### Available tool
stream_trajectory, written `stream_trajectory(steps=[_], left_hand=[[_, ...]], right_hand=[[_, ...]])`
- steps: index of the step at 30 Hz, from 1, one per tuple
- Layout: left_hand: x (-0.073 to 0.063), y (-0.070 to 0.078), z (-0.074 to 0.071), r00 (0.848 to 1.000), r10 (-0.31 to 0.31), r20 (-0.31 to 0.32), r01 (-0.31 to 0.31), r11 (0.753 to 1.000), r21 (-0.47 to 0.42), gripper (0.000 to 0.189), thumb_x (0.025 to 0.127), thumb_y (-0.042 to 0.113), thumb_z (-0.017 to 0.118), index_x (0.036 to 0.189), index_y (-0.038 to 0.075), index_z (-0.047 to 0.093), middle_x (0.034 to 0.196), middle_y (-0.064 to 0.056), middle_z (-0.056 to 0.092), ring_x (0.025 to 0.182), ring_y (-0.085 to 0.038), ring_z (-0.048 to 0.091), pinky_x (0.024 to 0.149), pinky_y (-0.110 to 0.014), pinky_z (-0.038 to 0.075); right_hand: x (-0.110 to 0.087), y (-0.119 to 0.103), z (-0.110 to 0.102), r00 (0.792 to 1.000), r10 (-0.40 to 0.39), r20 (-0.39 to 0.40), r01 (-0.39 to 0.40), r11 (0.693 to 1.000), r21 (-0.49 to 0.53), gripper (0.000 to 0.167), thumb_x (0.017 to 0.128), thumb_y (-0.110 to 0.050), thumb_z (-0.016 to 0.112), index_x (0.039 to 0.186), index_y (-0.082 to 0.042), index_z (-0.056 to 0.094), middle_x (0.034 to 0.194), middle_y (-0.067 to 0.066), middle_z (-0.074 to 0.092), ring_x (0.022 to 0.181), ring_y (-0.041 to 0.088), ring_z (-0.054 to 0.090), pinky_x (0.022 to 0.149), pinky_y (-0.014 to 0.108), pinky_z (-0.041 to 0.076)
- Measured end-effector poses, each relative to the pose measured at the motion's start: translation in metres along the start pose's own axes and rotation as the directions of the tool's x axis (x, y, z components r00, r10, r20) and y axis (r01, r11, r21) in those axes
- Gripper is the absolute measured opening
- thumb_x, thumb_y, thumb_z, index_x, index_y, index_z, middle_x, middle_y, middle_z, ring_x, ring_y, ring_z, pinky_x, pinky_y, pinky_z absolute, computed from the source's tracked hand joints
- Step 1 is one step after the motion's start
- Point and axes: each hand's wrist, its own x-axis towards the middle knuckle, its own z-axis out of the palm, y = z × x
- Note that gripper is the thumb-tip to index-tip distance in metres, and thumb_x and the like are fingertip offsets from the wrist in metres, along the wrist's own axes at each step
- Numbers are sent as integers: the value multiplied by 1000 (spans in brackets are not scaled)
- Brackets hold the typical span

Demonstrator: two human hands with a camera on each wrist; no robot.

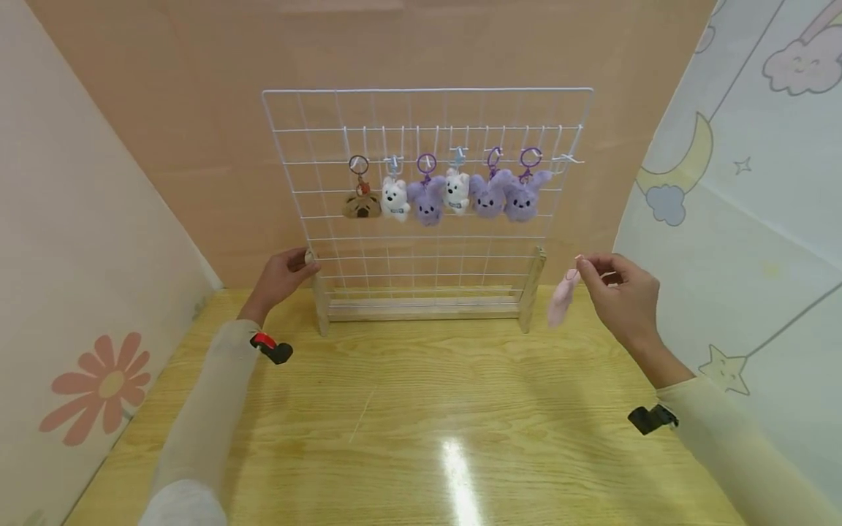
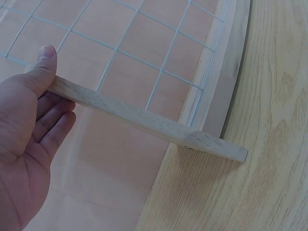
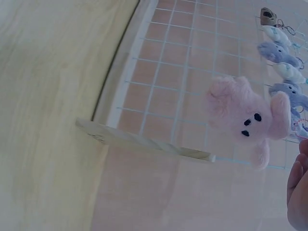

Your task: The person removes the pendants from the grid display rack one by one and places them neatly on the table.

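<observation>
My left hand [image 1: 281,274] holds the top of the rack's left wooden post [image 2: 144,118], thumb on one side and fingers on the other. In my right hand [image 1: 621,292], thumb and fingertips pinch a pink plush keychain [image 3: 240,115] by its ring, so the plush dangles to the right of the rack. The white wire grid rack [image 1: 427,236] stands upright before me. From its hooks hang a brown dog-face keychain [image 1: 362,206], two white dog plush keychains [image 1: 395,199] and three purple long-eared plush keychains [image 1: 427,201].
A white hook [image 1: 567,158] sits at the right end of the row. The right wooden post [image 1: 531,292] and a wooden crossbar [image 1: 421,310] support the grid on the wood-grain table [image 1: 395,409]. Patterned sheets stand on both sides; a peach backdrop [image 1: 460,44] is behind.
</observation>
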Motion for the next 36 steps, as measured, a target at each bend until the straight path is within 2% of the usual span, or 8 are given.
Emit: stream_trajectory(steps=[8, 11, 15, 17, 23, 25, 36], left_hand=[[1, 0, 1, 1000, 5, 10, -5, 1000, 2, 68, 103, 35, 63, 152, -7, 41, 146, -26, 54, 134, -42, 54, 106, -57, 47], [1, 0, 2, 1000, 10, 7, -10, 1000, 3, 67, 103, 36, 63, 151, -7, 43, 145, -26, 55, 133, -42, 54, 107, -57, 47], [0, 0, 2, 1000, 10, 5, -10, 1000, 13, 68, 103, 38, 63, 151, -6, 43, 144, -26, 55, 133, -41, 55, 107, -57, 46], [-1, 1, 2, 1000, 7, 6, -7, 1000, 14, 67, 103, 36, 63, 152, -6, 43, 145, -26, 55, 133, -41, 54, 107, -57, 46], [0, 3, 1, 1000, 11, 12, -11, 1000, 14, 58, 106, 24, 60, 151, -8, 42, 146, -28, 53, 134, -43, 53, 107, -57, 46], [1, 3, 0, 1000, 9, 15, -9, 1000, 15, 57, 106, 22, 60, 151, -8, 42, 146, -28, 52, 134, -44, 52, 107, -58, 46], [-1, 4, 1, 1000, 18, 5, -18, 999, 31, 58, 105, 26, 61, 149, -8, 45, 144, -27, 55, 134, -43, 54, 108, -58, 45]], right_hand=[[-30, 20, 2, 999, 23, 25, -23, 1000, -7, 19, 95, -18, 75, 91, 0, 77, 83, -34, 63, 70, -8, 58, 61, 6, 44], [-40, 25, 1, 999, 37, 32, -37, 999, -3, 17, 95, -17, 75, 92, -1, 78, 85, -25, 69, 70, -7, 59, 62, 6, 45], [-52, 32, 0, 998, 47, 43, -47, 999, 6, 14, 94, -15, 75, 93, -2, 79, 87, -22, 70, 70, -6, 60, 62, 6, 46], [-57, 35, -1, 997, 52, 53, -52, 999, 3, 12, 94, -15, 76, 93, -3, 79, 87, -24, 69, 70, -6, 60, 62, 6, 46], [-74, 42, -5, 993, 80, 81, -78, 997, -27, 13, 95, -20, 75, 95, -7, 80, 90, -1, 77, 71, -5, 60, 61, 7, 46], [-80, 46, -6, 992, 85, 89, -83, 996, -30, 14, 95, -19, 75, 96, -7, 80, 91, 3, 77, 71, -6, 60, 62, 7, 47], [-113, 61, -9, 990, 98, 102, -95, 995, -32, 6, 92, -9, 77, 95, -4, 80, 86, 7, 77, 69, -7, 60, 64, 6, 47]])
